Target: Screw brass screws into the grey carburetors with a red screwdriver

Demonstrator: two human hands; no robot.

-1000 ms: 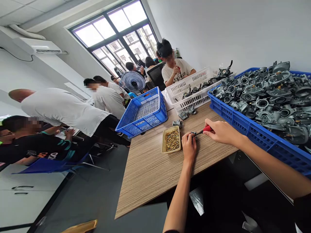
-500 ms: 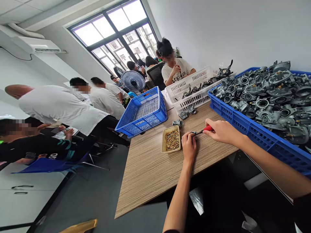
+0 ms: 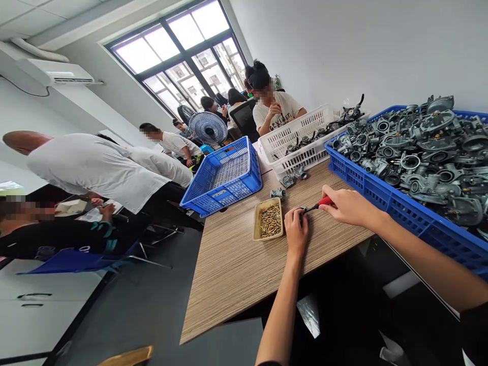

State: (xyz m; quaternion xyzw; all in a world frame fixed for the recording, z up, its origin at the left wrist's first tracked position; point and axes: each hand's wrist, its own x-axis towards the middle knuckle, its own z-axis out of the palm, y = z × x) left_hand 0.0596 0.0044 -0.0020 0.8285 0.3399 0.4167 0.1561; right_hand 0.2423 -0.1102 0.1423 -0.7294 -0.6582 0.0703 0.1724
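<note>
- Seen with twelve o'clock straight up the view, a person's two bare hands work near the edge of a wood-grain worktop [image 3: 229, 269]
- The left hand [image 3: 296, 229] has its fingers together, curled down over a small dark metal workpiece [image 3: 303, 209]; the piece lies under the fingertips and is mostly hidden, so its full shape cannot be told
- The right hand [image 3: 345, 206] is at two o'clock from the left, clamped around the red handle of a screwdriver [image 3: 327, 201], whose dark shaft slants down towards eight o'clock to meet the workpiece
- The screwdriver looks light and stiff; the thick red handle seems the place to grip, leaving the shaft free to turn
- The workpiece is probably rigid cast metal, compact but dense, and smooth enough to slip or twist under the driver; pressing its body firmly to the worktop, fingers back from the tip, should steady it
- At nine to ten o'clock, just beside the left hand, a shallow tray [image 3: 256, 230] holds brass fittings [image 3: 270, 223], tiny and hard, likely to roll, best pinched singly
- At eleven o'clock sits a loose grey carburettor body [image 3: 278, 193]
- At two to three o'clock, a blue crate [image 3: 375, 190] is heaped with carburettors [image 3: 423, 147], likely heavy together
</note>
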